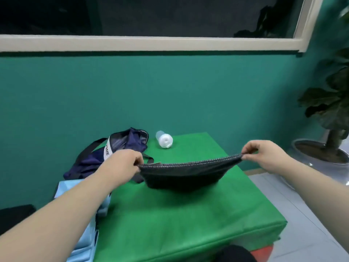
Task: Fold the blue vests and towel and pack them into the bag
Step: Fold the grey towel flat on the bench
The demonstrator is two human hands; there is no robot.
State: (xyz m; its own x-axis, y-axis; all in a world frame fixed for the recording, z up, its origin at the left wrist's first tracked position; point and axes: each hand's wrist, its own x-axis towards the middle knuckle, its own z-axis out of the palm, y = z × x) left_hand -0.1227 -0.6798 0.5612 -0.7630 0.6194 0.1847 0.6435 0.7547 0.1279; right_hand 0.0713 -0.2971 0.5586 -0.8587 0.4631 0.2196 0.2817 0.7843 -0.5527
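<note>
Fingers of left hand and right hand pinch top corners of the towel, which sags between them mid-frame

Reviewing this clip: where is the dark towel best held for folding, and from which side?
At its two upper corners, one from each side, as now: left hand and right hand each pinch one. The towel is limp, so this pulls its top edge taut while the rest sags below.

Teal wall, dark cream-framed window, grey tiled floor, potted plant
</note>
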